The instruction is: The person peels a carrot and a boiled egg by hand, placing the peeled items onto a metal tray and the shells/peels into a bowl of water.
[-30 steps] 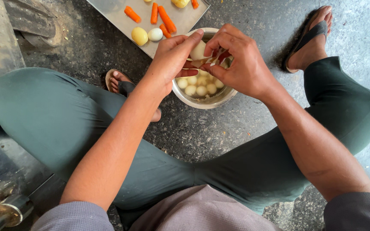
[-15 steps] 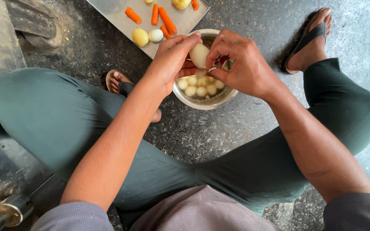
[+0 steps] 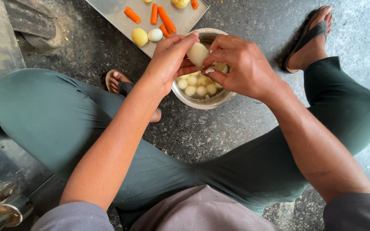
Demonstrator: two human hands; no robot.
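Holding a peeled potato (image 3: 197, 54) over the steel bowl (image 3: 202, 101), the left hand (image 3: 170, 60) grips it with fingers curled round its far side, while the right hand (image 3: 236, 64) pinches a scrap of skin (image 3: 210, 70) at its lower edge. Risk, as I judge it: the wet potato could slip and drop among the small peeled ones in the bowl, or the skin could tear off short

Soft even daylight, faint shadows, sharp focus, slight wide-angle stretch.
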